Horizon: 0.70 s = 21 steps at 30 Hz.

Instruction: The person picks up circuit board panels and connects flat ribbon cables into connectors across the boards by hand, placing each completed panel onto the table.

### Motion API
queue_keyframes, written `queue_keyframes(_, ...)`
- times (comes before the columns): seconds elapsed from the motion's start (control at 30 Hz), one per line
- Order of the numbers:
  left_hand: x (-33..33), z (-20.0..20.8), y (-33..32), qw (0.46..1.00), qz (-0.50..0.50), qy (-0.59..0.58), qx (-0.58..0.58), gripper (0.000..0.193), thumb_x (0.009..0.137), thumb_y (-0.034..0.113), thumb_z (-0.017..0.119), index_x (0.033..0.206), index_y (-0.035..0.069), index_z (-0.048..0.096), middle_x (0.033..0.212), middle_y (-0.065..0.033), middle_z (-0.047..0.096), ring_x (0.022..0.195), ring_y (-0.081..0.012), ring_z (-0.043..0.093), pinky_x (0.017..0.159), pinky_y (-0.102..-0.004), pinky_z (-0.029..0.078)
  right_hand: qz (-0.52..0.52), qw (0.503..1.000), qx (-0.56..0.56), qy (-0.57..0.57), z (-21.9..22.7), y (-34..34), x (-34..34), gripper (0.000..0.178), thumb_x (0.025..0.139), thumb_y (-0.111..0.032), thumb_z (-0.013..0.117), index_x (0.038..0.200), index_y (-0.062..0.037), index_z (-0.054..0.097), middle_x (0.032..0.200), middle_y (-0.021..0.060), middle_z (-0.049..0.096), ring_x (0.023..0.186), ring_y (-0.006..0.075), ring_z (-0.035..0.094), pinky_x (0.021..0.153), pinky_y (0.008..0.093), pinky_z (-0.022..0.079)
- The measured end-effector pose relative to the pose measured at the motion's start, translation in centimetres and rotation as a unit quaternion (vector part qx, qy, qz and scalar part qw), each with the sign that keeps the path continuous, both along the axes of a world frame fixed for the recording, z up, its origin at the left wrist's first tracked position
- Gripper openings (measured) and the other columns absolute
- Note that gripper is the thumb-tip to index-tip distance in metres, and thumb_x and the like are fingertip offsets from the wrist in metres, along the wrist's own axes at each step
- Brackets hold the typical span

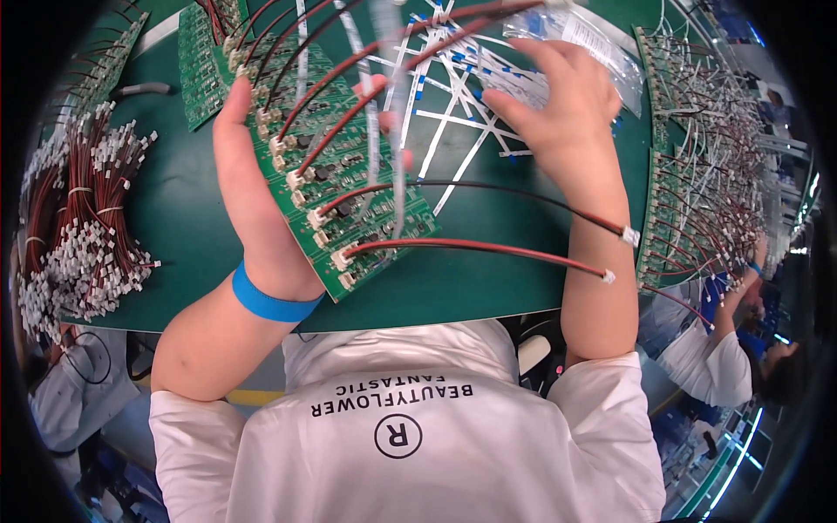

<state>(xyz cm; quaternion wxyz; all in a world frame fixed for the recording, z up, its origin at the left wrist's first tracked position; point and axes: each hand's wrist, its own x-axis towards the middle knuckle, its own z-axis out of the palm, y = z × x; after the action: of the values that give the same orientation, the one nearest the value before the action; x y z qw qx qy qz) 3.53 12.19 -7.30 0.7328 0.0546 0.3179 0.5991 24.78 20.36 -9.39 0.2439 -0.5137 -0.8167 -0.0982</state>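
Head view: left hand (248, 166) holds a green circuit board (336, 174) tilted up off the green bench (187, 218); its grip is closed on the board, palm behind the left edge, thumb tip showing on the front face. Red-and-black wire leads (488, 248) plugged into white connectors along the board's edge trail right of that grip, passing under the right forearm. Right hand (562, 96) rests fingers-down, grip loosely open, on white flat ribbon cables (453, 105) scattered on the bench; whether it pinches one, cannot tell. Touching that grip on its far side lies a clear plastic bag (588, 39) with more ribbon cables inside. Left of the left grip: heap of loose wire leads (74, 235). Right of the right grip: more wired boards (697, 174)
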Motion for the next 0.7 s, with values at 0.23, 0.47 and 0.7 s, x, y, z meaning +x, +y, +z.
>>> queue_keyframes(0.23, -0.5, -0.1, -0.1, 0.991, -0.037, -0.080, 0.097, 0.074, 0.088, 0.060, 0.028, 0.130, 0.000, 0.042, 0.110, -0.0191, 0.055, 0.086, -0.0333, 0.058, 0.071, -0.0446, 0.052, 0.037, 0.983, -0.120, 0.132, 1.1, 0.3, -0.8, 0.031, 0.072, -0.025, 0.074, 0.095, -0.0078, 0.065, 0.098, 0.0099, 0.054, 0.099, 0.0294, 0.049, 0.087, 0.0419, 0.034)
queue_keyframes(0.47, -0.1, 0.7, 0.0, 0.991, 0.054, -0.058, 0.105, 0.070, 0.089, 0.057, 0.028, 0.124, -0.001, 0.046, 0.119, -0.0191, 0.055, 0.083, -0.0344, 0.061, 0.069, -0.0448, 0.053, 0.054, 0.985, -0.106, 0.122, -1.8, 1.2, -3.7, 0.015, 0.071, -0.022, 0.074, 0.078, -0.0083, 0.070, 0.080, 0.0043, 0.058, 0.088, 0.0238, 0.054, 0.083, 0.0391, 0.033)
queue_keyframes(0.7, -0.2, 0.8, 0.1, 0.994, 0.049, -0.052, 0.083, 0.073, 0.089, 0.058, 0.028, 0.124, -0.002, 0.048, 0.111, -0.0192, 0.059, 0.078, -0.0341, 0.062, 0.068, -0.0441, 0.053, 0.054, 0.975, -0.117, 0.183, -1.1, 2.4, -3.0, 0.007, 0.075, -0.014, 0.067, 0.078, -0.0071, 0.068, 0.079, 0.0050, 0.060, 0.077, 0.0206, 0.056, 0.074, 0.0343, 0.038)
